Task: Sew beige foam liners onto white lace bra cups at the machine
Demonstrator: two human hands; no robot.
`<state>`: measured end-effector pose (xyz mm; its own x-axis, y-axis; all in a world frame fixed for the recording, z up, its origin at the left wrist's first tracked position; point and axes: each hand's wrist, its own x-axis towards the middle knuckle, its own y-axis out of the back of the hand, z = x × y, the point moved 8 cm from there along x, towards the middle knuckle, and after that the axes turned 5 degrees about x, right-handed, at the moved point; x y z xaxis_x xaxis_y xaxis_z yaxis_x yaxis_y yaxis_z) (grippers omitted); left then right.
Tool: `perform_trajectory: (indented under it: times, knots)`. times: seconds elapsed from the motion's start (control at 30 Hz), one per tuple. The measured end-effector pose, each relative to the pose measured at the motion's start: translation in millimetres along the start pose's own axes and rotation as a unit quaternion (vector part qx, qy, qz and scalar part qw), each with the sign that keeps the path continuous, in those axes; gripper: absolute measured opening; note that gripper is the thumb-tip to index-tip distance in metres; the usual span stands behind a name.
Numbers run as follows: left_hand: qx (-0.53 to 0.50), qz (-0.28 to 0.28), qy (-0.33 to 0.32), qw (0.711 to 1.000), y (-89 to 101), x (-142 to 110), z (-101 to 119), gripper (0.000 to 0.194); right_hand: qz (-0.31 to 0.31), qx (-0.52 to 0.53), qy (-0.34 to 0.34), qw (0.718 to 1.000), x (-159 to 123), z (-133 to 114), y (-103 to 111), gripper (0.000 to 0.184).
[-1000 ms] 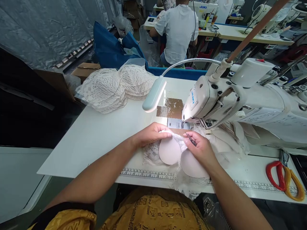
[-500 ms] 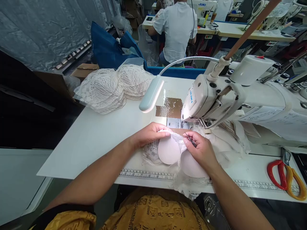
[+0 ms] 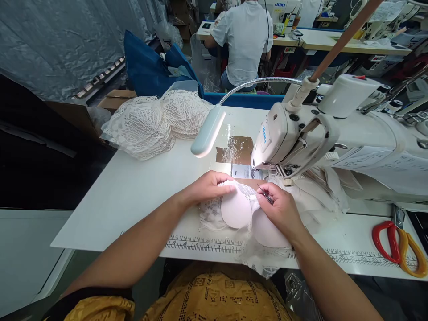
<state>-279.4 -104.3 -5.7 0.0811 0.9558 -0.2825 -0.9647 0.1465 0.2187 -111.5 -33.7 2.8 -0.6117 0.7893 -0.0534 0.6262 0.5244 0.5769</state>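
Left hand (image 3: 214,184): I see it pinched closed, thumb over fingers, gripping the lace garment (image 3: 236,210) by its upper edge.
Right hand (image 3: 280,206): closed on a small dark pointed tool (image 3: 267,196); whether it also grips fabric, I cannot tell.
Garment position: on the tabletop (image 3: 143,191), partly overhanging the near edge.
Scissors (image 3: 394,243): near the tabletop's near right corner.

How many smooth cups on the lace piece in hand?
2: the left cup sits just below the left hand; the right cup is partly covered by the right hand. Any beneath the fabric would be hidden.
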Motion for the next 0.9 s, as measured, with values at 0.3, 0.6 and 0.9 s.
perform_trajectory:
  times: [0.3,0.6,0.9]
  knots:
    - [0.229,0.068,0.035,0.970,27.8,3,5,0.015,-0.123,-0.122,0.058,0.983,-7,-5,-10,0.016]
    - [0.291,0.051,-0.051,0.954,16.2,45,25,0.022,-0.114,-0.168,0.108,0.973,4,-14,7,0.019]
    - [0.458,0.159,-0.125,0.865,8.2,25,46,0.030,-0.092,-0.220,0.094,0.967,11,8,-16,0.041]
